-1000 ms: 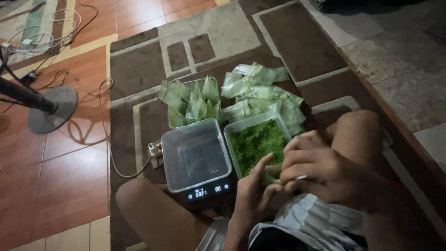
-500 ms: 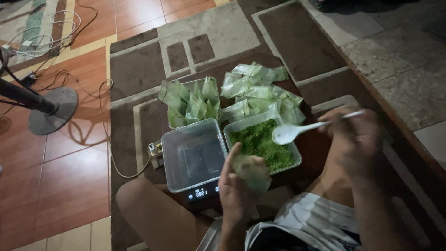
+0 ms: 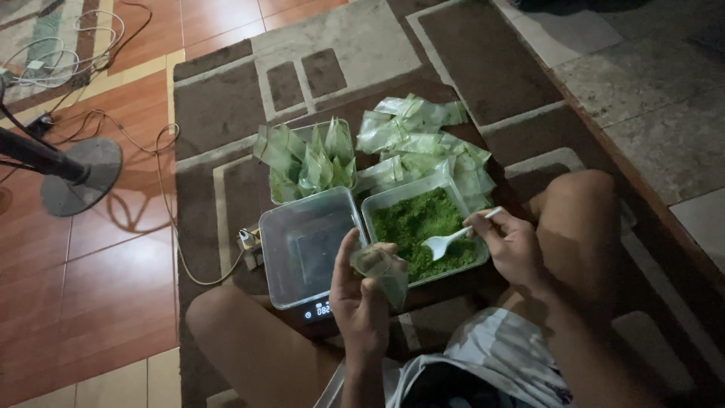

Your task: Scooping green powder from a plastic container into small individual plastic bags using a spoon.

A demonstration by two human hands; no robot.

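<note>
My left hand point(image 3: 361, 301) holds a small clear plastic bag point(image 3: 385, 272) upright over the near edge of a clear tub point(image 3: 461, 202) of green powder point(image 3: 421, 227). A white plastic spoon point(image 3: 451, 237) is gripped in my right hand point(image 3: 512, 245), with its bowl resting on the powder. To the left of the tub an empty clear container point(image 3: 308, 243) sits on a digital scale point(image 3: 321, 309) with a lit display.
Several filled small bags stand in a container point(image 3: 308, 160) behind the scale, and more lie in a heap point(image 3: 423, 136) behind the tub. My bare knees point(image 3: 581, 196) flank the things on a patterned rug point(image 3: 226, 113). A fan base point(image 3: 79, 175) and cables point(image 3: 162, 181) lie on the tiled floor to the left.
My right hand has lowered the spoon from above the tub down into the green powder. My left hand has lifted the small bag and holds it upright.
</note>
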